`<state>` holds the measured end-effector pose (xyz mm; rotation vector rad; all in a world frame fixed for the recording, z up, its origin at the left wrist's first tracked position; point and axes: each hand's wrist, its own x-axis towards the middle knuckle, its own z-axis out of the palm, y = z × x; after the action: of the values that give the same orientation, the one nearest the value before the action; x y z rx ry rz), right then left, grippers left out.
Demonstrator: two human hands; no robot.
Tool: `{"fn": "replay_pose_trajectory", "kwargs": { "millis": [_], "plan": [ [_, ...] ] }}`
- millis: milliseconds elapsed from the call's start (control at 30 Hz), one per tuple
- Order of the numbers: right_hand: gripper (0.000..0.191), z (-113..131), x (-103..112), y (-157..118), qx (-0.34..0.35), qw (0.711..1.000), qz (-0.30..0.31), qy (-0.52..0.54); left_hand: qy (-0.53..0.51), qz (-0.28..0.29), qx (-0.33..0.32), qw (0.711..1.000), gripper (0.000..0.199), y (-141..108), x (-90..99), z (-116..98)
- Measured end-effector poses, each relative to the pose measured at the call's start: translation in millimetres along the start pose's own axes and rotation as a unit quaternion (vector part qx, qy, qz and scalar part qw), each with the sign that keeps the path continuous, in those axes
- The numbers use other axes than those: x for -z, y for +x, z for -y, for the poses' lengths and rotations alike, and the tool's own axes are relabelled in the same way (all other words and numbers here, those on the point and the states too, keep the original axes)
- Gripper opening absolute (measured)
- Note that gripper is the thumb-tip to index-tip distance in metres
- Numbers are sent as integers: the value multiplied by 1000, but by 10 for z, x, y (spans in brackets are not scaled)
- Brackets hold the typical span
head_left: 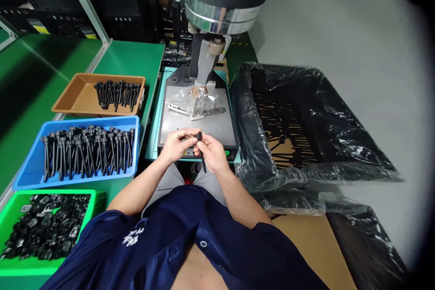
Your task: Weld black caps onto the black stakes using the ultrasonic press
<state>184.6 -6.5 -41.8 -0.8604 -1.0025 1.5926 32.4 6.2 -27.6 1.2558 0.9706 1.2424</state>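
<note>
Both hands, left (177, 146) and right (211, 153), pinch a black screw (202, 158), head up, shaft slanting down toward the person's lap.

Green worktop (136, 60) at left, metal frame post (83, 2), pale grey floor (322, 22) at right.

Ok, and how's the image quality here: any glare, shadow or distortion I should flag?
Head view only: bright glints on the black plastic liner and the machine's shiny ring; a dark shadow across the green tabletop at left; right edge blacked out; wide-angle stretching towards the sides; the black piece in the hands too small for fine detail.
</note>
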Motion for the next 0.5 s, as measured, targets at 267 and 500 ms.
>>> {"fn": "replay_pose_trajectory", "kwargs": {
  "millis": [267,500],
  "plan": [
    [38,19,114,271,-29,999,8,-15,105,-10,-44,993,23,125,49,33],
    [39,-40,412,880,12,983,-158,-89,-136,-157,95,974,34,441,133,191]
  ]
}}
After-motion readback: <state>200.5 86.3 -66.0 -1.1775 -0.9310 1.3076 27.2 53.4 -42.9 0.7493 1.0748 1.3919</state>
